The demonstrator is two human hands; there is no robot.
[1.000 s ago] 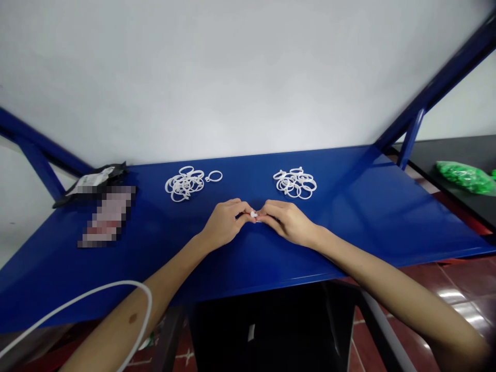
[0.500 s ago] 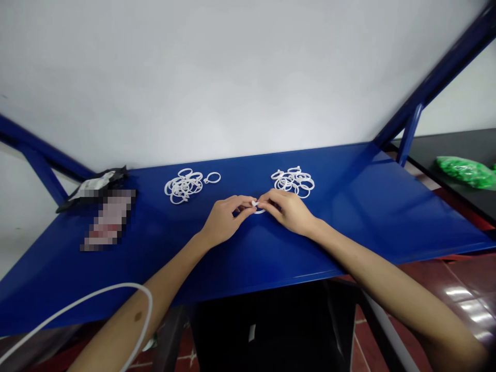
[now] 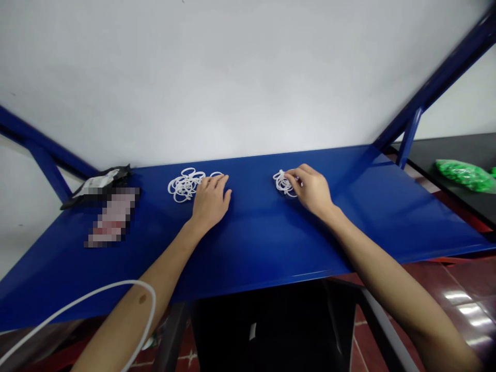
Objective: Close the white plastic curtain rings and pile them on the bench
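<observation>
On the blue table (image 3: 251, 227), a left pile of thin white plastic rings (image 3: 182, 185), each with a small knob, lies near the back. My left hand (image 3: 211, 201) is palm down just right of that pile, its fingers stretched out and apart. Part of a single white ring (image 3: 217, 173) shows beyond its fingertips. My right hand (image 3: 312, 188) is over the right pile of white rings (image 3: 282, 182), covering much of it. Its thumb and forefinger are pinched together on a ring in this pile; the fingertips are partly hidden.
A black and white plastic package (image 3: 98, 183) and a blurred-out flat item (image 3: 114, 217) lie at the table's left. A white cable (image 3: 96, 290) loops across the lower left, in front of my forearm. Green bagged items (image 3: 465, 174) sit on a black surface at right.
My hands have parted from the middle, where both held a white ring. The left moved left beside the left pile and opened; the right moved right onto the right pile.
</observation>
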